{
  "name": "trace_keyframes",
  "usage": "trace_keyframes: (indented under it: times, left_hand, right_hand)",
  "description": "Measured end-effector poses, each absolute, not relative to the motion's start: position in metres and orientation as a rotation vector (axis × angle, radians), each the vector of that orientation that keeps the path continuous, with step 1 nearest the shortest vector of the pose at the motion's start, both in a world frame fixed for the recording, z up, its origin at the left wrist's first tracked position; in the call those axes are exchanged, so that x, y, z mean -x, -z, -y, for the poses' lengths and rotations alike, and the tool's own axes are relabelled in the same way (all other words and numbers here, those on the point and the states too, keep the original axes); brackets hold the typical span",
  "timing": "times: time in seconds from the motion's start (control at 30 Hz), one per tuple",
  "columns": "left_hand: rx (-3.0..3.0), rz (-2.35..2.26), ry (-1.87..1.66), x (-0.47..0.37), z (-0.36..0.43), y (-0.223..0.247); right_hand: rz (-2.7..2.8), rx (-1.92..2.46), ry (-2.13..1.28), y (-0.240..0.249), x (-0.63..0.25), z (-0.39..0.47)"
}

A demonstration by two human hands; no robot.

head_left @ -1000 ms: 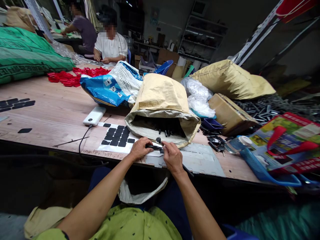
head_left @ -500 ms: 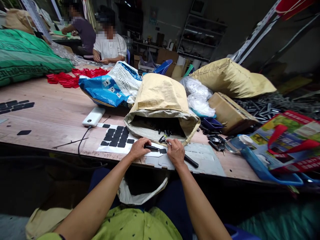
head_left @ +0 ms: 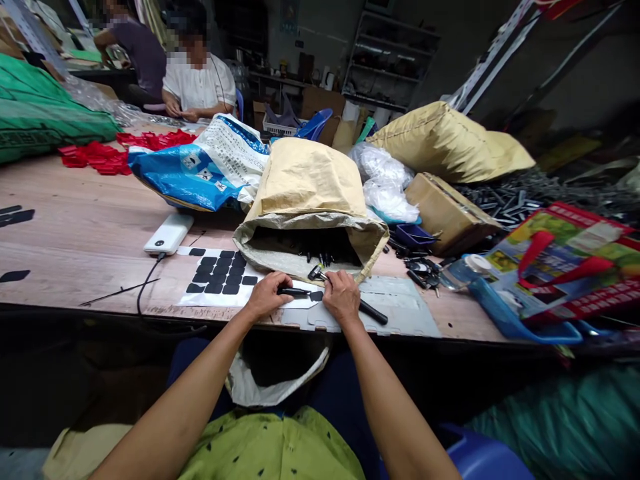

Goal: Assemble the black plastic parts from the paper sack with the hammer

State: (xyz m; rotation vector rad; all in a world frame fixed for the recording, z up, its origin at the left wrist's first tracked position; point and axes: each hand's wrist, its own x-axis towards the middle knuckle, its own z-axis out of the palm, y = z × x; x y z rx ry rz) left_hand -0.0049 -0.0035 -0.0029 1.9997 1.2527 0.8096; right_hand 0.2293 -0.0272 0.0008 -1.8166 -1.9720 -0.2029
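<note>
Hammer point(head_left: 315, 272), likely head-heavy, rigid: gripped mid-length by right hand point(head_left: 343, 295), best held by handle point(head_left: 373, 312). Black rod point(head_left: 296, 291), likely light, stiff: left end pinched by left hand point(head_left: 267, 295).

Dim room. Dark grey wall point(head_left: 463, 33) behind tiered metal shelving point(head_left: 384, 71); white perforated metal post point(head_left: 490, 57), slanting; pale wood-topped bench point(head_left: 90, 233).

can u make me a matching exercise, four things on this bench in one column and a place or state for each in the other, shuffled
Things:
1. black-handled metal hammer
2. slim black rod-like piece
3. white rectangular power bank
4. tan paper-like sack

Places or states:
A. mouth gaping, small black parts inside
B. in the right hand
C. black cable plugged in
D. in the left hand

Pairs: 1-B, 2-D, 3-C, 4-A
</note>
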Motion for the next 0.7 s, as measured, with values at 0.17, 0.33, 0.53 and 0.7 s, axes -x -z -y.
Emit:
trace_keyframes:
  times: [0.17,0.33,0.53,0.7]
  left_hand:
    - [-1.922,-1.163,-0.807,0.007,0.011,-0.011]
    - [-1.797,-0.913,-0.520,0.021,0.058,-0.039]
    - [-2.014,-1.240,0.063,0.031,0.115,0.011]
    - [-2.085,-1.661,0.313,0.026,0.123,0.060]
  right_hand:
    - [1.971,1.847,0.194,-0.001,-0.229,0.026]
    - [1.962,1.849,0.209,-0.001,-0.228,0.027]
    - [1.955,1.836,0.213,-0.001,-0.228,0.027]
    - [1.964,1.864,0.215,-0.002,-0.228,0.028]
